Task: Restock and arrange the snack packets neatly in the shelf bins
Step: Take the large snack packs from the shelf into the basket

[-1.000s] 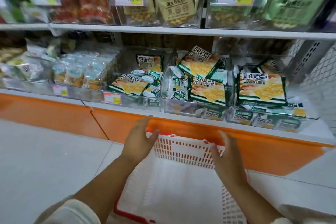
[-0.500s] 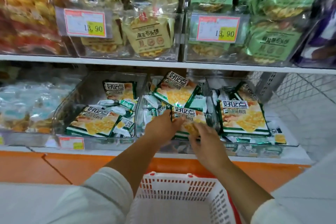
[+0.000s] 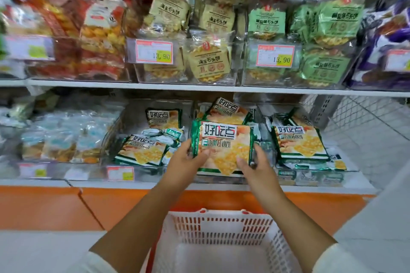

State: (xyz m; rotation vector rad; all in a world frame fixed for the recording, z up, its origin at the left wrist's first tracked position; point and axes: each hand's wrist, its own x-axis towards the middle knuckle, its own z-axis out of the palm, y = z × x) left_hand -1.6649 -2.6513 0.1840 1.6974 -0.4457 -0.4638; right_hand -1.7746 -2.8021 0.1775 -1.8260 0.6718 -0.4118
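Holding a green-edged cracker packet (image 3: 224, 146) by both short edges, we see the left hand (image 3: 185, 163) pinching its left side and the right hand (image 3: 257, 165) curled round its lower right corner, thumbs on the printed face. The packet sits tilted, face up, over the front of the middle clear bin (image 3: 221, 178) on the lower shelf. A matching packet (image 3: 226, 111) leans at the back of that bin. The left bin (image 3: 115, 131) holds two more packets with loose small sachets; the right bin (image 3: 346, 168) holds one large packet (image 3: 300, 143). Below, the white basket (image 3: 221, 226) stands against the orange shelf base (image 3: 88, 204), with open floor to the left.
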